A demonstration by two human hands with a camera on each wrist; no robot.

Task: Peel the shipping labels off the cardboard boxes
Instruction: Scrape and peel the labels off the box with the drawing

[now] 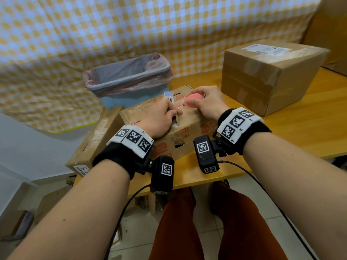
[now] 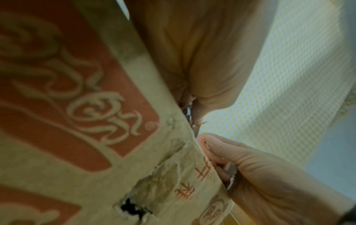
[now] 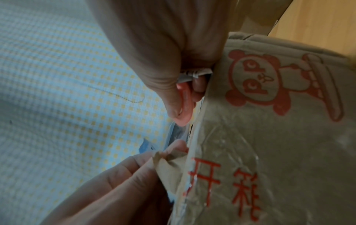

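Label: on top of the printed box at the table's near edge, far end lifted.
Handling: I judge it thin, light and easily torn; take it at the freed edge and pull low and slowly.
Left hand: my fingers curled, pinching the peeled label strip.
Right hand: closed round a pink scraper, its edge at the label.
Second box: well apart, right, label intact.

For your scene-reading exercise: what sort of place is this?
Probably a makeshift home or office parcel-sorting spot: cardboard boxes on a wooden table, a lined bin, checked cloth as backdrop.
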